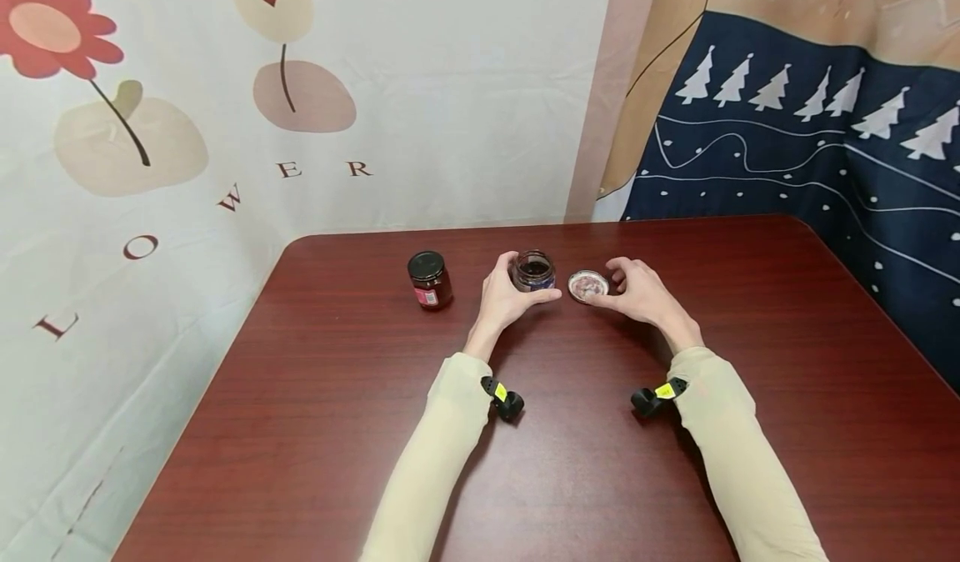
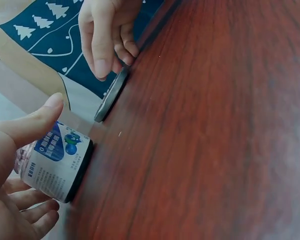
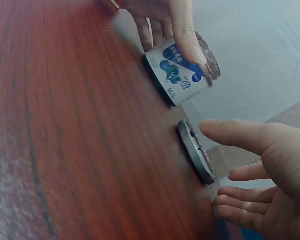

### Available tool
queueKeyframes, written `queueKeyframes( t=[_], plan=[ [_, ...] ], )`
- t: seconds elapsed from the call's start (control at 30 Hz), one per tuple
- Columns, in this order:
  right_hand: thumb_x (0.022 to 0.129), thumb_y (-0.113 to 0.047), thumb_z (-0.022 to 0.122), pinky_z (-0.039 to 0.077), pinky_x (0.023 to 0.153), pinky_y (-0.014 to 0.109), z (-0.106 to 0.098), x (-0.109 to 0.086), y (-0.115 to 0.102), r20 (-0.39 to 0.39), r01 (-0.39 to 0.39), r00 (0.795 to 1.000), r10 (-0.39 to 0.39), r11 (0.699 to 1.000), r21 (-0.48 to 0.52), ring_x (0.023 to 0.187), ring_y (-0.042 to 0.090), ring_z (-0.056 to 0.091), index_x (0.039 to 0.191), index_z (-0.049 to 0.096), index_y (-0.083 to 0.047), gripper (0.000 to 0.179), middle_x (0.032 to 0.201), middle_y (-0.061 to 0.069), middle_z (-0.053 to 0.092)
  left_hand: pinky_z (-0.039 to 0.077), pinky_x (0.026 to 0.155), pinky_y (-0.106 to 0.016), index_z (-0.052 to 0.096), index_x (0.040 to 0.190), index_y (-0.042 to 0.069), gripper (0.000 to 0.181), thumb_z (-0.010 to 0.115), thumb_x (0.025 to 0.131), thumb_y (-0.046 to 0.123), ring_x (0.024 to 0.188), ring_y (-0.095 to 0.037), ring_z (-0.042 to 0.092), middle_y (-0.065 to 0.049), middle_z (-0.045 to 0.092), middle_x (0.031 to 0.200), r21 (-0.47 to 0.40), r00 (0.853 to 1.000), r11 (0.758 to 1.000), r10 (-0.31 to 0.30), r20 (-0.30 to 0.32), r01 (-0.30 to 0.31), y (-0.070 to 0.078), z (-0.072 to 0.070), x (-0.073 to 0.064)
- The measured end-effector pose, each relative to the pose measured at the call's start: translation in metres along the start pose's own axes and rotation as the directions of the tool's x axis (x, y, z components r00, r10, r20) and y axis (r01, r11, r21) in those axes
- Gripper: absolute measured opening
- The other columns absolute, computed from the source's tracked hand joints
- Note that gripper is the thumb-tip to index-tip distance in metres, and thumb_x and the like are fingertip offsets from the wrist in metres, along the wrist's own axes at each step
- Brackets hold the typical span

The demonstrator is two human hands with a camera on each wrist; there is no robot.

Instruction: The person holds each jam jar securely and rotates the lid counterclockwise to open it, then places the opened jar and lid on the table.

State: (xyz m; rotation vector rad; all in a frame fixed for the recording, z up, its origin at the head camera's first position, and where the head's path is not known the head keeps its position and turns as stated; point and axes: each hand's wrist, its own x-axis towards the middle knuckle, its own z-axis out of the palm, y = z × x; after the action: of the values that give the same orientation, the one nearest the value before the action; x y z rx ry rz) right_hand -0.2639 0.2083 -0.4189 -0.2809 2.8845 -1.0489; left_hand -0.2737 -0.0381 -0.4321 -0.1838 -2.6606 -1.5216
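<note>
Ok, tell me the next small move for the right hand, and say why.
I'd probably have the right hand pinch the lid by its rim. The lid lies inner side up on the table, between that hand's spread thumb and fingertips, while the left hand is around the open jar, whose mouth is uncovered.

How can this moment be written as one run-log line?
left hand: around open jar | right hand: at loose lid, contact unclear | lid: inside up | closed jar: upright
</note>
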Motion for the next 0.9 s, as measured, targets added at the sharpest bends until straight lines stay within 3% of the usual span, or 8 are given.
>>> queueKeyframes(
  t=[0.27,0.53,0.9],
  plan=[
    [0.091,-0.038,0.073,0.044,0.099,0.054,-0.010,-0.003,-0.007,-0.055,0.015,0.998,-0.014,1.000,0.027,0.115,0.038,0.051,0.142,0.046,0.004,0.071,0.126,0.025,0.053,0.037,0.110,-0.041,0.045,0.148,0.011,0.093,0.089,0.074,0.043,0.135,-0.024,0.045,-0.005,0.053,0.143,0.012,0.999,1.000,0.021,-0.036,-0.021,0.007,-0.005,-0.004],
    [0.095,-0.041,0.068,0.043,0.101,0.054,-0.017,-0.007,-0.016,-0.136,0.077,0.988,-0.067,0.995,0.069,0.118,0.039,0.051,0.143,0.047,0.001,0.067,0.131,0.025,0.051,0.035,0.112,-0.048,0.043,0.150,0.017,0.088,0.084,0.078,0.046,0.141,-0.025,0.036,-0.004,0.047,0.149,0.052,0.998,0.997,0.051,-0.033,-0.049,0.017,-0.013,-0.013],
    [0.098,-0.020,0.062,0.043,0.099,0.053,-0.023,-0.010,-0.030,-0.183,0.147,0.975,-0.128,0.984,0.097,0.115,0.039,0.052,0.143,0.047,0.000,0.051,0.130,0.024,0.050,0.035,0.110,-0.051,0.047,0.146,0.016,0.073,0.078,0.083,0.037,0.140,-0.027,0.037,-0.011,0.050,0.148,0.062,0.992,0.993,0.106,-0.068,-0.102,0.024,-0.022,-0.019]
  ],
)
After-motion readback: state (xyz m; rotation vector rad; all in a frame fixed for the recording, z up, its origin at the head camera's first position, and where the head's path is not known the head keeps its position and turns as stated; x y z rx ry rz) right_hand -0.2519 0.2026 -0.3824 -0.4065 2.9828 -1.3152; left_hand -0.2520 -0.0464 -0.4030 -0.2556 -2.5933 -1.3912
